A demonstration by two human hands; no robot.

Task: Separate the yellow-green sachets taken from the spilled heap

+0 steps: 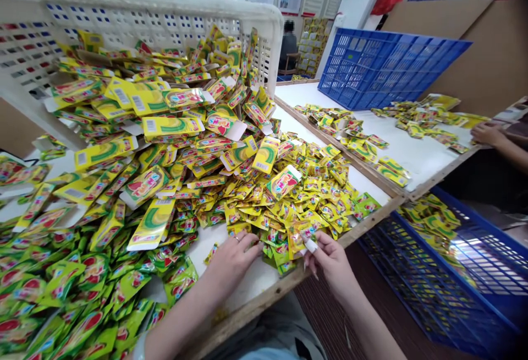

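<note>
At the near side, the wooden edge (280, 292) borders the white worktop (259, 278), and the left hand (231, 258) rests just inside it with bent fingers at the border of the heap; whether it grips anything, I cannot tell. To its right, the right hand (330, 261) pinches a yellow sachet (295, 240) between thumb and fingers, just inside the edge. A light pinch by the margin probably serves best, sparing the filled middle, while the left fingers could steady loose neighbours. The sachet's long axis seems to run near to far, with a printed face upward; which end is its top I cannot tell. Green sachets (281, 258) lie beside and under it. Farther back spreads the yellow sachet heap (330, 181), then cartons (173, 126) spilling from a white basket (136, 2) at left, and a blue crate (371, 74) far right.
</note>
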